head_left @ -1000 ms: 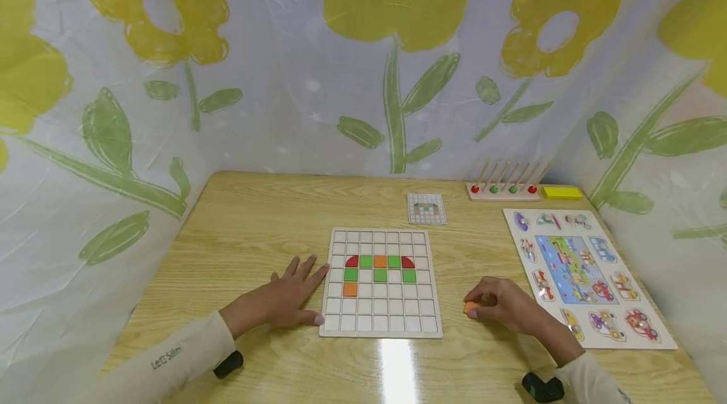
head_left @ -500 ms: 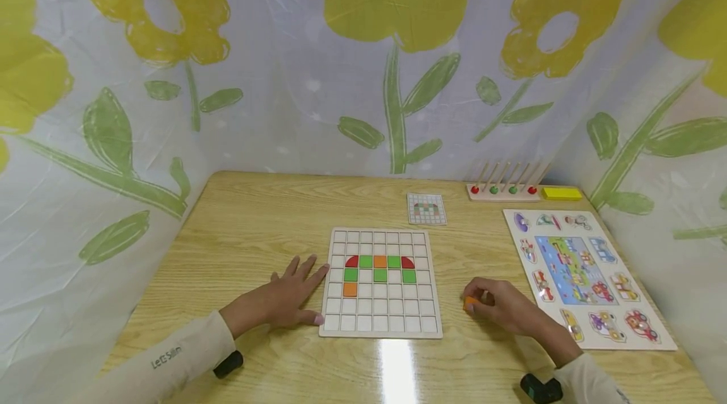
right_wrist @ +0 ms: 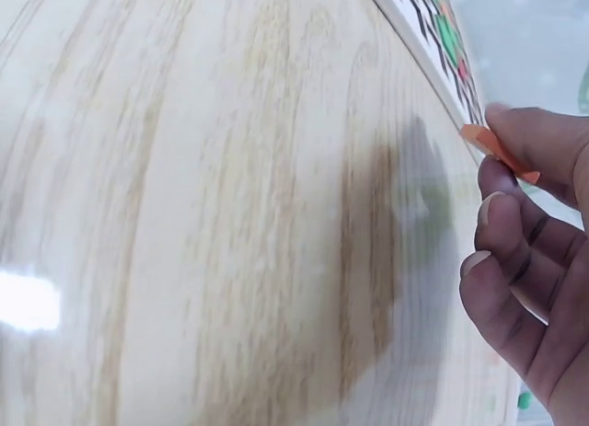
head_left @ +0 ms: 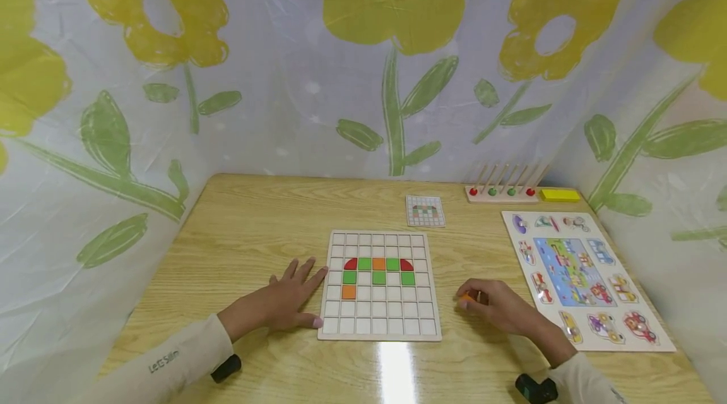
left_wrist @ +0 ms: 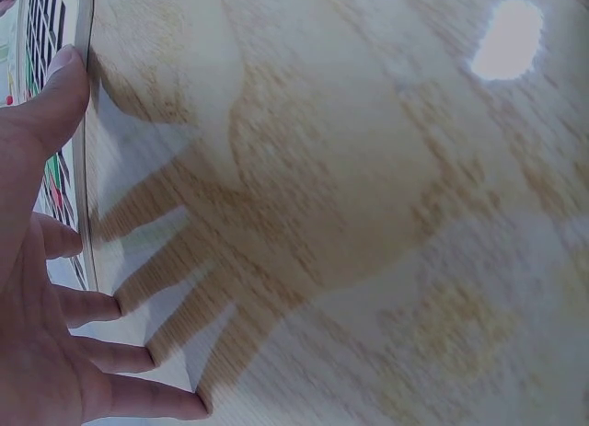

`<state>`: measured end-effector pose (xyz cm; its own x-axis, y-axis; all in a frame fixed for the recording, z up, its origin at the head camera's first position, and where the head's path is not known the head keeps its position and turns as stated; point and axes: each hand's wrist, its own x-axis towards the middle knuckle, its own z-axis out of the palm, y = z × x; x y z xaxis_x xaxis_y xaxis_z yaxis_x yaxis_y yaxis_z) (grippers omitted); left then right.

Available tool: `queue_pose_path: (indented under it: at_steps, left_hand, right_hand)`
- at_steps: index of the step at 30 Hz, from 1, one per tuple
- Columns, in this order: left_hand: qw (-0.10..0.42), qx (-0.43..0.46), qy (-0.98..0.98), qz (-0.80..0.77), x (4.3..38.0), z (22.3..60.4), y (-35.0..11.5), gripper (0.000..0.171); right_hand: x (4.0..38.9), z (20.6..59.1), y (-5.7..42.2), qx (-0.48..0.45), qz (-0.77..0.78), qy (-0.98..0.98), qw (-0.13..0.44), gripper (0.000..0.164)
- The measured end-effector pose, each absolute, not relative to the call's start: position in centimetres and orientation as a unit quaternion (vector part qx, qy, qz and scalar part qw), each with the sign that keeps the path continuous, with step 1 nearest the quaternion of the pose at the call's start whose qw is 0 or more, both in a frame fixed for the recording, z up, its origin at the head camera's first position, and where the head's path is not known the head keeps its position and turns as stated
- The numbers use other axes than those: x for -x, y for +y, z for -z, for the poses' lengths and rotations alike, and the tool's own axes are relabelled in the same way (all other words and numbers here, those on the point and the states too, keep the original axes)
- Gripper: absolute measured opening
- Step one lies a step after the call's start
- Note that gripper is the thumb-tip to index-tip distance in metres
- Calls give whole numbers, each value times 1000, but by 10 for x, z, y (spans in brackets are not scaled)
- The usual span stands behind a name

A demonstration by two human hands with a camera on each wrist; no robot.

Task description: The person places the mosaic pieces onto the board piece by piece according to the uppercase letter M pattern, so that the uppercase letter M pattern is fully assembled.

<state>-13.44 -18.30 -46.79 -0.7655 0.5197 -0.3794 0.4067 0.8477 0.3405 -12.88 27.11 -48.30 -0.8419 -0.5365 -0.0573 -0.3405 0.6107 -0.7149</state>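
A square wooden grid board (head_left: pixel 379 333) lies mid-table. It bears red quarter-round tiles at two corners of a pattern, several green square tiles (head_left: pixel 365 263) and orange square tiles, one of them (head_left: pixel 349 292) lowest on the left. My left hand (head_left: pixel 286 300) rests with spread fingers at the board's left edge, thumb and a fingertip at the rim. Right of the board, my right hand (head_left: pixel 496 306) pinches an orange tile (right_wrist: pixel 497 152) between thumb and index finger, just over the table. Its other fingers are curled loosely in the right wrist view.
Behind the board lies a small pattern card (head_left: pixel 425 211). At the right stands a picture puzzle board (head_left: pixel 511 227) with vehicle pieces. A peg rack (head_left: pixel 502 198) with red and green beads and a yellow block (head_left: pixel 560 195) sit at the back right.
My right hand has moved slightly left toward the board, turning the orange tile in its pinch so less of it shows. The left hand stays in place at the board's edge.
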Motion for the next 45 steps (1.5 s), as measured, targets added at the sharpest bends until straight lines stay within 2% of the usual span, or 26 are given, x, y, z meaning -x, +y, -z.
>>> queue_pose_path:
  at_steps: [29,45]
  left_hand:
    - [231,-246,933,-123,133,466,-183,99]
    - [230,-247,934,-117,134,469,-184,101]
  right_hand:
    - [134,477,246,228,400,875,152,29]
    - [136,474,234,221,410,872,150,29]
